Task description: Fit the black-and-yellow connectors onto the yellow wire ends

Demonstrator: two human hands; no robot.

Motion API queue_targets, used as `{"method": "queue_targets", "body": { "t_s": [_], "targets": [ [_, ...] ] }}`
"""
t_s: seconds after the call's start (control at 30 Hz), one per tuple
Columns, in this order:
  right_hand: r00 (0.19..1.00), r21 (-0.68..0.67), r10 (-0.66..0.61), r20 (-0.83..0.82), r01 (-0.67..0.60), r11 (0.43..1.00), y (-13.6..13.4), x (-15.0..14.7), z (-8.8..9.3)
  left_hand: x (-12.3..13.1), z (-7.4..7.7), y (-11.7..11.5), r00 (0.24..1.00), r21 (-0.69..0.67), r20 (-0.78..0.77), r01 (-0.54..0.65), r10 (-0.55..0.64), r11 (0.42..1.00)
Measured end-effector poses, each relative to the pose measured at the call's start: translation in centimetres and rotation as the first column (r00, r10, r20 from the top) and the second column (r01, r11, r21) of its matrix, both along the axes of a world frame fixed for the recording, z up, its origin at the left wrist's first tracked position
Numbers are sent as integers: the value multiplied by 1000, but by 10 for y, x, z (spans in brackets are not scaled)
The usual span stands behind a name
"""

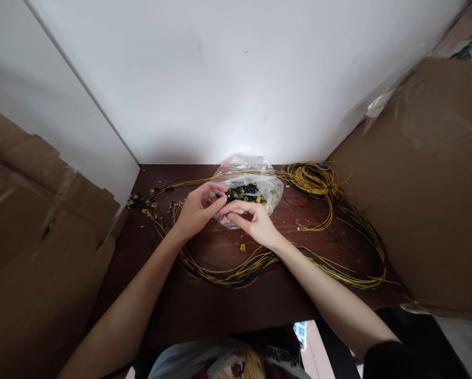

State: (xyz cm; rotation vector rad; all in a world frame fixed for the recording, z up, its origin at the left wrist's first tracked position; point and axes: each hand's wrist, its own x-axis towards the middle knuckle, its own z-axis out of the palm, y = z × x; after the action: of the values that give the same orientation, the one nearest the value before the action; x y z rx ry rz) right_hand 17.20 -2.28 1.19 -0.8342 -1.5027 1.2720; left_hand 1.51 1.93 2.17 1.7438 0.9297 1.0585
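Note:
Both hands meet over the front of a clear plastic bag [273, 184] that lies on the dark brown table [204, 310]. Inside the bag are many small black and yellow parts [246, 190]. The fingers of my left hand [199, 208] are pinched together at the bag's left side; whatever sits between them is too small to make out. My right hand [254, 221] is just beside it, its thumb and fingers also closed, their tips close to the left fingertips. A single small yellow part [243, 247] lies on the table below the hands.
A bundle of yellow and black wires [228, 277] curves across the table under my forearms. At the back right lies a coil of yellow wire [311, 179]. Yellow wire ends with small parts [149, 204] lie at left. Cardboard [34, 210] stands left, more cardboard [429, 184] right, a white wall [236, 79] behind.

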Motion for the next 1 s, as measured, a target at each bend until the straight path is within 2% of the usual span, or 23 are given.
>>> {"method": "queue_targets", "body": {
  "t_s": [0.1,0.27,0.37,0.47,0.6,0.67,0.77,0.87,1.0],
  "targets": [
    [996,-15,-71,-60,70,997,2,5,1,-1,4,-1,998,-144,53,48,-40,988],
    [973,11,-183,-142,186,982,6,10,-3,-5,16,-5,945,-323,-6,307,-326,895],
    [963,28,-234,-135,240,970,6,11,-2,-7,20,-7,898,-380,-31,396,-440,836],
    [957,23,-258,-133,264,964,5,10,0,-8,21,-8,870,-427,-25,437,-493,792],
    [955,4,-249,-164,253,968,4,8,0,-11,20,-8,870,-456,70,464,-488,760],
    [969,-15,-190,-158,190,982,3,8,0,-12,20,-8,874,-448,136,474,-467,758],
    [996,-42,18,-84,-21,999,-1,7,-1,-14,20,-8,870,-423,254,493,-422,760],
    [973,-69,230,21,-228,971,-6,3,0,-14,20,-7,861,-403,378,485,-341,776],
    [924,-120,363,123,-350,929,-12,-2,-2,-13,16,-4,869,-389,438,413,-229,824]
  ]
}}
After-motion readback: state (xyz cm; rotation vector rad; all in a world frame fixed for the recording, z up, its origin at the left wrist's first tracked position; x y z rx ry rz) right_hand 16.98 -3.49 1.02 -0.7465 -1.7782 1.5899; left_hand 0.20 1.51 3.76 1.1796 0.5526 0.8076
